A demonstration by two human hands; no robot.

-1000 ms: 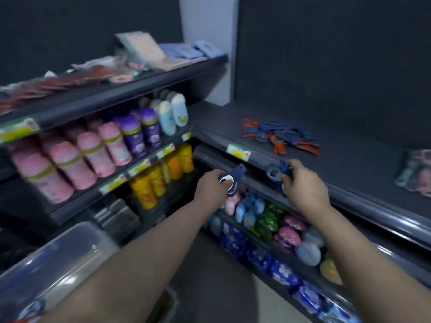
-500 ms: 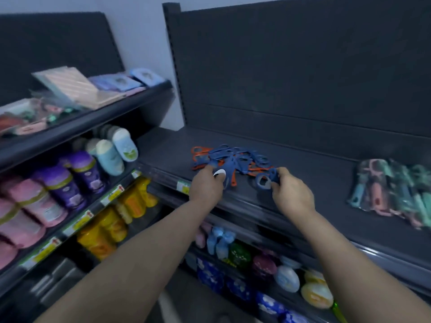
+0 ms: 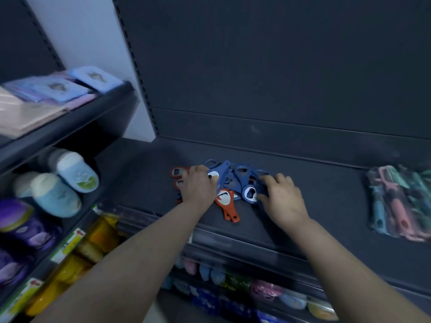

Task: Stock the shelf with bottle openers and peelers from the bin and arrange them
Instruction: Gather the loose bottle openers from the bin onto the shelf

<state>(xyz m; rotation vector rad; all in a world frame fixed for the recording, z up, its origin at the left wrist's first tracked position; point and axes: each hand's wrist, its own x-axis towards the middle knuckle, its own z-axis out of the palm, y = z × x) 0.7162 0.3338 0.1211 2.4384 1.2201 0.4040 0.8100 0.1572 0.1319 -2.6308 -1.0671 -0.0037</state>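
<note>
We're working a dark shelf (image 3: 303,201); L hand (image 3: 198,185) & R hand (image 3: 282,199) each gripping blue openers (image 3: 233,176); peelers (image 3: 401,203) lying right.

The bottle openers (image 3: 229,180) lie in a loose, overlapping heap on the dark shelf (image 3: 314,194), near its middle and toward the front — mostly navy blue, a few orange; each is flat, with a rounded head and a short handle. One orange opener (image 3: 225,202) lies at the front of the heap, its head showing a white face, its handle pointing toward the shelf edge; just beside it a blue opener (image 3: 250,194) shows a pale ring around its opening; another orange one (image 3: 178,171) sticks out at the heap's left. The peelers (image 3: 401,203) — teal, pink and dark green, in clear wrapping — lie side by side at the shelf's right end, well apart from the heap; their detail is blurred.
</note>
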